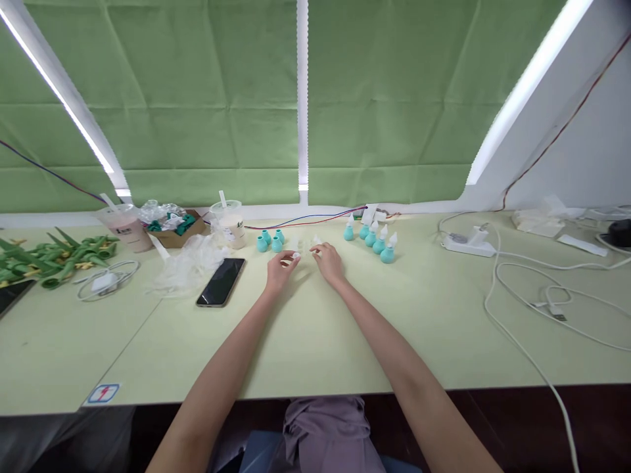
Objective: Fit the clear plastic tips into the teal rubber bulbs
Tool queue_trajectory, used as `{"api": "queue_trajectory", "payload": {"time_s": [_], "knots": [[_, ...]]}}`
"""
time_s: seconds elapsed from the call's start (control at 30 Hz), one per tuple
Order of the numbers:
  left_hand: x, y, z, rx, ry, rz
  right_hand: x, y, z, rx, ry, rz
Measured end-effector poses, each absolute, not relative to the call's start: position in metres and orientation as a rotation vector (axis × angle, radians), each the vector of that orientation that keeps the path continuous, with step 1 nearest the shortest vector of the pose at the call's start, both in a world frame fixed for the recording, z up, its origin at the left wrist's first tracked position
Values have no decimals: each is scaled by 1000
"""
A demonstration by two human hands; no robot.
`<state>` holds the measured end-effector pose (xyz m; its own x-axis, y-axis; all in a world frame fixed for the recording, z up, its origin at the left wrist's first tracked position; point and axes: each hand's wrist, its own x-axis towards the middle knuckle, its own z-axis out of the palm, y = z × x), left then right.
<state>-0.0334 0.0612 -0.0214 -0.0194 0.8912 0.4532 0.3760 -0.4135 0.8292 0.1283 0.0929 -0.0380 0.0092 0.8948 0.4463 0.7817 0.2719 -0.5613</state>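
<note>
My left hand [280, 270] is closed in a pinch on a small white plastic piece [296, 255]. Facing it, my right hand [329, 261] has its fingers bent and fingertips low over the table; what they grip, if anything, is too small to make out. Just behind those fingers shows a whitish pointed nozzle [317, 240]. Several small translucent pieces [301, 244] lie between the hands. Left of them, several open-necked teal bulbs [277, 244] stand together. To the right, several teal bulbs [387, 254] stand upright with white pointed tips on top.
A black phone [221, 282] lies left of my arms, by a crumpled clear plastic bag [187, 266]. Two drink cups [231, 226], a cardboard box [183, 235] and green plastic pieces [59, 256] stand farther left. A power strip [468, 246] and white cables [517, 341] occupy the right.
</note>
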Motion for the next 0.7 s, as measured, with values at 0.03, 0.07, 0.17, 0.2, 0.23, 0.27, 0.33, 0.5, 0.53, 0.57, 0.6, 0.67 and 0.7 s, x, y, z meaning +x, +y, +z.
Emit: {"api": "queue_trajectory", "payload": {"time_s": [0.03, 0.07, 0.17, 0.2, 0.23, 0.27, 0.33, 0.5, 0.53, 0.57, 0.6, 0.67, 0.7], "knots": [[-34, 62, -23, 1793, 1313, 1416, 130, 97, -37, -1575, -1820, 93], [-35, 63, -24, 1799, 1310, 1399, 131, 101, -36, -1608, -1860, 37], [-35, 65, -26, 1811, 1318, 1357, 131, 112, -35, -1648, -1978, -53], [-35, 65, -27, 1813, 1320, 1343, 130, 115, -35, -1656, -2002, -81], [-35, 65, -27, 1815, 1318, 1333, 130, 118, -36, -1668, -2019, -107], [-35, 66, -27, 1820, 1314, 1324, 130, 120, -36, -1680, -2033, -129], [-35, 65, -28, 1830, 1309, 1310, 130, 121, -37, -1691, -2048, -150], [-34, 63, -28, 1885, 1288, 1269, 129, 110, -27, -1620, -1926, -10], [-34, 62, -28, 1907, 1284, 1255, 129, 105, -23, -1583, -1891, 54], [-33, 62, -28, 1932, 1279, 1237, 129, 98, -19, -1537, -1864, 120], [-32, 61, -29, 1960, 1272, 1220, 129, 89, -16, -1481, -1851, 182], [-30, 59, -29, 2020, 1245, 1186, 132, 71, -13, -1380, -1841, 257], [-29, 59, -29, 2049, 1229, 1174, 134, 62, -12, -1345, -1836, 270]]}}
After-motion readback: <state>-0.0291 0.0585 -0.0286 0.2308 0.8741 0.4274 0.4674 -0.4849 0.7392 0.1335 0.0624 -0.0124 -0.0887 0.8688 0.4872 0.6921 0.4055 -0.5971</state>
